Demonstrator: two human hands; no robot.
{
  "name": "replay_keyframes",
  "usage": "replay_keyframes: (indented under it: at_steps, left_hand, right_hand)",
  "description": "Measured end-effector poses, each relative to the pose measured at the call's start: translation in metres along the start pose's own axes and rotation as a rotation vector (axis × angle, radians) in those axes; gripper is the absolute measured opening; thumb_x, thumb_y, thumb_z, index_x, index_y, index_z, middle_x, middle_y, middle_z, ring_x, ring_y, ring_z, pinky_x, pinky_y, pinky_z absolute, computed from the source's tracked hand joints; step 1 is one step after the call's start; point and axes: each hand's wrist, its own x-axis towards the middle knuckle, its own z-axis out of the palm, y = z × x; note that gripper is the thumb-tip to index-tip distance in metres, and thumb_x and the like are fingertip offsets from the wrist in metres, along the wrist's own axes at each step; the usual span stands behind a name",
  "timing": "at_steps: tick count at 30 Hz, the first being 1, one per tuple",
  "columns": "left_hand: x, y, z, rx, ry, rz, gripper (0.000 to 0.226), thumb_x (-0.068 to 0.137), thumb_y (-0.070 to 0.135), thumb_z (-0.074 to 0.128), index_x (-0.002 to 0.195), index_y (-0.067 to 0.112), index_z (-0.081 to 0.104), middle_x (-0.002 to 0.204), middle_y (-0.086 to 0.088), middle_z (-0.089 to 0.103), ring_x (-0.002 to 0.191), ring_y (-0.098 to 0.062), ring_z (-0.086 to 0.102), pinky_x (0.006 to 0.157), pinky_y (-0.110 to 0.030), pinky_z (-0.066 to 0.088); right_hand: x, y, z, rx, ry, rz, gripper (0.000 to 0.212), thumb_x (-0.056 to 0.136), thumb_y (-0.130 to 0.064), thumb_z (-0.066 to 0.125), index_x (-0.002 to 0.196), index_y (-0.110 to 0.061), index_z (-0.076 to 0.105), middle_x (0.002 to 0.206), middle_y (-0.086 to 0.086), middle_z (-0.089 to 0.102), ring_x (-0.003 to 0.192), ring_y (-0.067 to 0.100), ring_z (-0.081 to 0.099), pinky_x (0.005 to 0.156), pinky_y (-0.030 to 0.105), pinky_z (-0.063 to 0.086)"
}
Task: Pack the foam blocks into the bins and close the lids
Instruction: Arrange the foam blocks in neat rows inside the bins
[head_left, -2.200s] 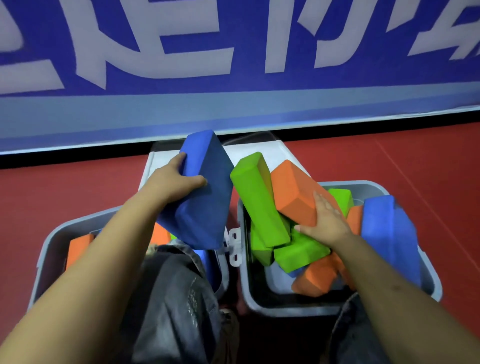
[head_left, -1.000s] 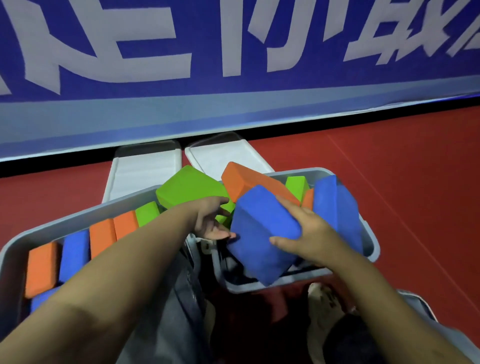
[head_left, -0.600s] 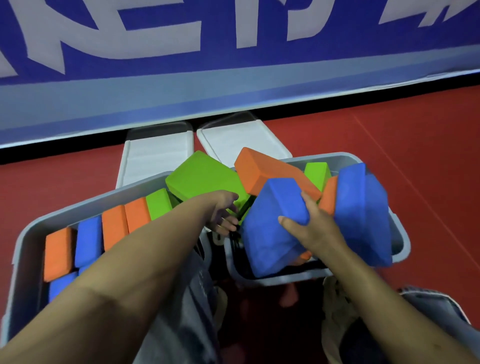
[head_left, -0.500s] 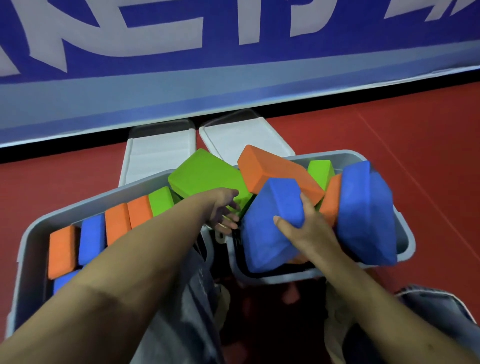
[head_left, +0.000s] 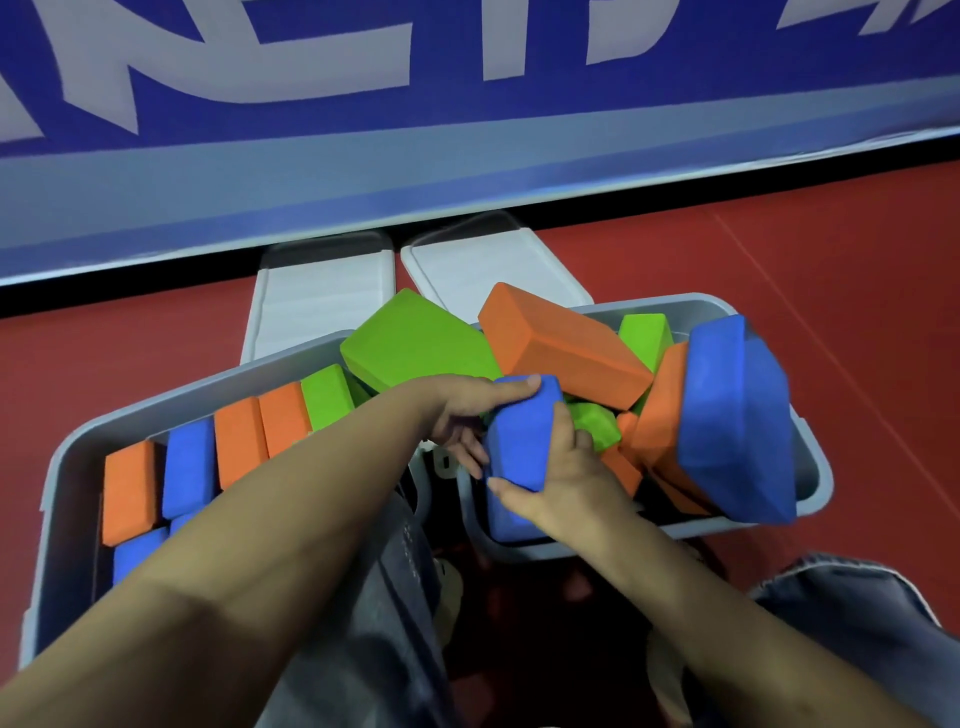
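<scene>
Holding one blue foam block (head_left: 522, 441) between both hands, we are standing it on end at the near left corner of the right bin (head_left: 810, 462); our left hand (head_left: 470, 410) is lying with its thumb along the top edge and its fingers (head_left: 475, 462) curled against the left face, and our right hand (head_left: 561, 478) is gripping the right face and lower edge

Right bin: we are seeing it heaped above the rim, with a green block (head_left: 415, 338), an orange block (head_left: 561, 345) and a large blue block (head_left: 732, 421) tilting loose on top

Left bin (head_left: 62, 467): blocks are standing upright in rows

Lids (head_left: 322, 291): both are lying open on the red floor (head_left: 779, 249) beyond the bins

Handling, as we are judging it: light, soft, slightly grippy, not fragile; we are advising a hold across the broad opposite faces, pressing gently so that it slides down beside its neighbours
</scene>
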Motion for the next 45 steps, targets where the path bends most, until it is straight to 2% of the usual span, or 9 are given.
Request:
replay_keyframes:
  at_steps: [4,7,13,18,22,28,36,41,45]
  left_hand:
    - [-0.002,0.000,-0.002,-0.022,-0.017,-0.020,0.076,0.082,0.059,0.059,0.138,0.012,0.039,0.140,-0.021,0.044,0.101,-0.043,0.060,0.068,-0.052,0.057]
    - [-0.009,-0.003,0.000,0.032,-0.017,-0.015,0.066,0.086,0.051,0.058,0.136,0.010,0.042,0.135,-0.019,0.051,0.096,-0.041,0.062,0.081,-0.054,0.054]
    - [-0.023,-0.004,0.009,0.037,0.127,0.096,0.066,0.088,0.041,0.061,0.146,0.029,0.030,0.140,-0.014,0.043,0.094,-0.040,0.061,0.077,-0.053,0.054]
    - [-0.023,-0.015,0.021,0.193,0.457,0.318,0.054,0.093,0.034,0.060,0.142,0.032,0.038,0.119,-0.010,0.053,0.103,-0.031,0.056,0.070,-0.044,0.055]
    - [-0.015,-0.025,0.027,0.721,0.675,0.508,0.044,0.101,0.033,0.039,0.144,0.029,0.038,0.150,-0.021,0.031,0.145,-0.024,0.018,0.112,-0.034,0.029]
    - [-0.007,-0.028,0.041,0.764,0.737,0.442,0.065,0.085,0.068,0.045,0.130,0.022,0.040,0.146,-0.019,0.030,0.133,-0.036,0.038,0.111,-0.039,0.031]
    - [-0.006,-0.015,0.036,0.642,0.801,0.439,0.047,0.082,0.054,0.060,0.114,0.020,0.052,0.122,-0.011,0.045,0.118,-0.031,0.043,0.102,-0.032,0.032]
    - [-0.009,-0.003,0.041,0.784,0.688,0.318,0.069,0.082,0.063,0.055,0.138,0.029,0.037,0.146,-0.017,0.028,0.133,-0.036,0.038,0.111,-0.035,0.032]
    - [-0.012,-0.002,0.049,0.789,0.694,0.322,0.071,0.082,0.063,0.056,0.140,0.027,0.037,0.151,-0.018,0.023,0.140,-0.034,0.027,0.113,-0.035,0.026]
  right_hand:
    - [0.005,-0.002,0.000,0.075,-0.018,-0.037,0.120,0.065,-0.069,0.066,0.149,-0.025,-0.007,0.139,0.011,0.030,0.122,0.029,0.047,0.096,0.035,0.043]
    - [-0.002,0.002,0.011,0.035,-0.027,-0.041,0.121,0.066,-0.070,0.066,0.149,-0.023,-0.009,0.138,0.011,0.028,0.122,0.029,0.045,0.097,0.037,0.043]
    - [0.000,0.005,0.019,0.037,-0.030,-0.070,0.121,0.065,-0.069,0.067,0.149,-0.024,-0.008,0.138,0.012,0.026,0.122,0.031,0.045,0.095,0.036,0.041]
    - [0.011,0.043,-0.011,0.825,-0.301,-0.049,0.049,0.092,-0.039,0.055,0.137,-0.039,0.035,0.119,0.008,0.056,0.109,0.017,0.055,0.089,0.034,0.047]
    - [0.030,0.077,-0.009,1.231,-0.165,0.355,0.044,0.096,-0.036,0.048,0.134,-0.013,0.044,0.120,0.016,0.057,0.107,0.026,0.059,0.075,0.031,0.050]
    - [0.061,0.112,0.022,1.234,-0.188,0.708,0.061,0.092,-0.043,0.053,0.139,-0.007,0.039,0.140,0.020,0.045,0.126,0.030,0.048,0.098,0.041,0.044]
    - [0.120,0.084,0.033,1.132,-0.258,0.802,0.072,0.087,-0.049,0.058,0.144,-0.015,0.031,0.149,0.015,0.032,0.137,0.032,0.032,0.105,0.045,0.035]
    - [0.134,0.078,0.061,1.114,-0.221,0.743,0.057,0.085,-0.051,0.060,0.128,-0.014,0.054,0.128,-0.004,0.054,0.122,0.023,0.050,0.091,0.030,0.038]
    - [0.132,0.076,0.069,1.282,-0.022,0.738,0.049,0.097,-0.031,0.049,0.137,-0.003,0.043,0.134,0.013,0.049,0.129,0.028,0.043,0.082,0.034,0.046]
